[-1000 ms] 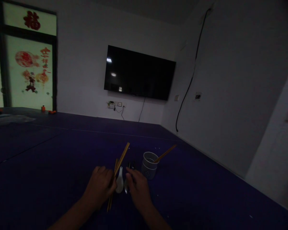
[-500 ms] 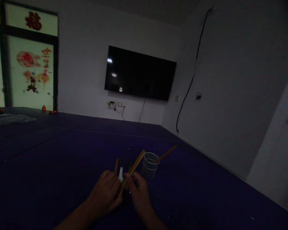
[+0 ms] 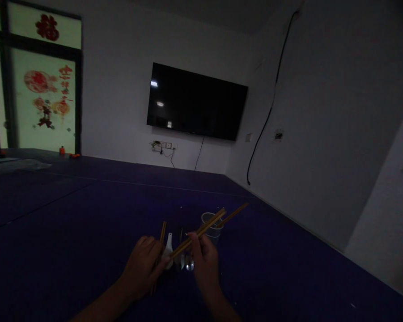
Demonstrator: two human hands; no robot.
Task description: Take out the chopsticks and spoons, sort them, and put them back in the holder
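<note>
My right hand (image 3: 206, 261) is closed around a bundle of wooden chopsticks (image 3: 209, 223), which slants up to the right in front of the cup. My left hand (image 3: 141, 266) has its fingers curled over another pair of chopsticks (image 3: 163, 230), and its thumb reaches the lower end of the slanting bundle. Between the hands lie a white soup spoon (image 3: 169, 243) and two shiny metal spoons (image 3: 189, 264), partly covered. Behind my right hand stands a grey see-through cup (image 3: 214, 237) with more chopsticks (image 3: 235, 213) leaning out of its right side.
The dark blue tabletop (image 3: 103, 214) runs back to the wall, with small white specks on it. At the far left are a plastic sheet (image 3: 16, 167) and small orange objects (image 3: 62, 150). A television (image 3: 196, 103) hangs on the wall; a black cable (image 3: 268, 112) hangs at right.
My right hand has moved right and slightly up with the chopsticks, whose top now overlaps the cup. The metal spoons' bowls have come into sight. My left hand has shifted slightly left.
</note>
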